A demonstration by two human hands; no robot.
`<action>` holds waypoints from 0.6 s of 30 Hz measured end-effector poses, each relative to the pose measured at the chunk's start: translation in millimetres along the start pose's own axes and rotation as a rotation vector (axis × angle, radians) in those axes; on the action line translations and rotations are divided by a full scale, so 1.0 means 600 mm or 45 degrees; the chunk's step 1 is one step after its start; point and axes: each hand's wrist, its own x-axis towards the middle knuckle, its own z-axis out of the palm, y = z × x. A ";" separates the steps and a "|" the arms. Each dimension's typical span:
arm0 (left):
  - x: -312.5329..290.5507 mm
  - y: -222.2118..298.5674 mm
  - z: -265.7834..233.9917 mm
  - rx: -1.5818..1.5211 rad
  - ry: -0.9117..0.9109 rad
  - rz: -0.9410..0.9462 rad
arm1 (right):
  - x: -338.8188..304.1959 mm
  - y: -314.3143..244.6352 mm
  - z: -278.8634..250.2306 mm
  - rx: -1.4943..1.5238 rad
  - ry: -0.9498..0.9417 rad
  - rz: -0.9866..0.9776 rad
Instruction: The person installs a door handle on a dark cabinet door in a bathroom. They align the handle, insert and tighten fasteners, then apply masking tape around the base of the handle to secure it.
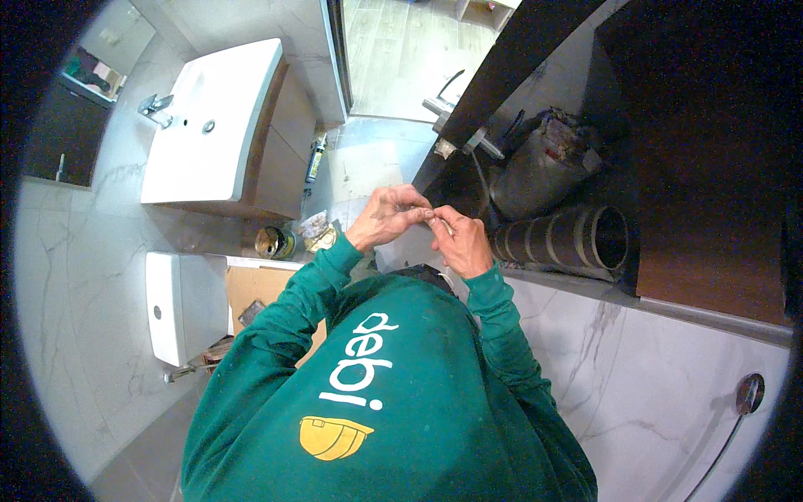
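Observation:
My left hand (386, 219) and my right hand (464, 244) meet in front of my chest, fingertips pinched together. Between them is something small and pale, too small to make out. Both forearms are in green sleeves. Just beyond the right hand is a dark, open recess holding a ribbed dark pipe (548, 241) and a grey cylindrical sack or bucket (535, 171) with a rough, crumpled top. A metal door handle (456, 117) on a dark door edge lies ahead of my hands.
A white washbasin (213, 117) on a cabinet stands at the left, with a white toilet cistern (167, 309) nearer me. On the floor are a sealant tube (316, 161), an open can (274, 243) and a cardboard sheet (251, 289). Marble-patterned tiles (577, 351) cover the wall at right.

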 end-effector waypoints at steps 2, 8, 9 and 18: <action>0.001 -0.009 0.002 -0.057 0.000 -0.025 | 0.003 0.004 0.001 -0.017 -0.015 -0.011; 0.017 -0.067 0.027 -0.582 0.129 -0.423 | -0.010 -0.013 0.033 -0.183 0.372 -0.329; 0.023 -0.074 0.029 -0.611 0.264 -0.460 | -0.016 -0.019 0.040 -0.176 0.481 -0.378; 0.109 -0.049 0.037 0.227 0.569 0.219 | 0.054 0.021 -0.005 0.581 0.606 0.188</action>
